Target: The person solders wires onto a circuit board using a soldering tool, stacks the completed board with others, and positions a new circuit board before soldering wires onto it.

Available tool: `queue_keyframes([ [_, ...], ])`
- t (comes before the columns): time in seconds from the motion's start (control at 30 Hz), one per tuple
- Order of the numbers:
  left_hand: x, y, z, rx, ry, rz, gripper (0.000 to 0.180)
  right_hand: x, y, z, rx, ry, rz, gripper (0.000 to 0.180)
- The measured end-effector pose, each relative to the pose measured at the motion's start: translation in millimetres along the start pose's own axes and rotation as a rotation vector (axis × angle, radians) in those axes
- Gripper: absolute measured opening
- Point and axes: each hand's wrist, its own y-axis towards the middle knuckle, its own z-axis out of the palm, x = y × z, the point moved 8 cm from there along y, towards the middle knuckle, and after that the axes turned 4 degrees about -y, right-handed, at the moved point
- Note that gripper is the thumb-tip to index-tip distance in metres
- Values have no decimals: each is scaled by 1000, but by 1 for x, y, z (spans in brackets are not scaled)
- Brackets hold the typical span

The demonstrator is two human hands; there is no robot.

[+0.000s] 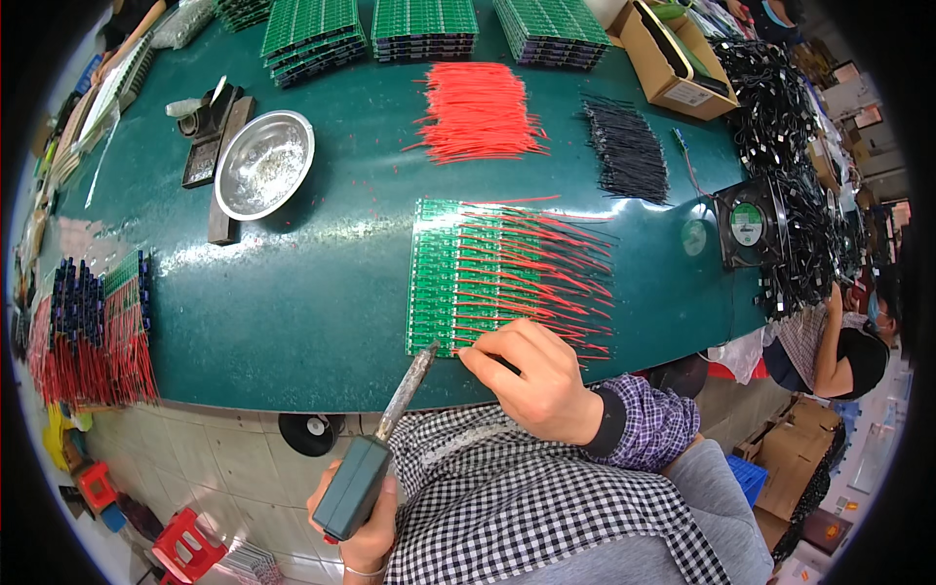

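Note:
My left hand [374, 538] is wrapped around the dark green body of a soldering iron [356, 483]. The iron's metal barrel slants up and right, its tip at the lower edge of a green circuit board panel [421, 263]. Just right of that tip, my right hand [536, 382] is closed in a pinch at the panel's bottom row. A red wire appears to be between its fingertips, though they partly hide it. Rows of red wires [570, 268], with some black ones among them, lie across the panel and stick out past its right side.
Beyond the panel lie a red wire pile [475, 112] and a black wire pile [626, 148]. A metal bowl [229, 185] stands left, a fan [749, 224] right. Stacked panels [424, 29] and a cardboard box [673, 68] line the back. Wired boards [93, 331] sit far left.

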Motion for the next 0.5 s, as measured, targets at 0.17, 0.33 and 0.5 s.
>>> queue_keyframes([
  [0.17, -2, 1, 2, 36, 27, -22, 21, -1, -1, 3, 34, -4, 15, 26],
  [0.33, -3, 0, 3, 52, 32, 6, 21, 0, -1, 4, 64, -33, 9, 24],
  [0.5, -7, 2, 6, 64, 47, 49, 21, 0, -6, 8, 69, -50, -17, 25],
])
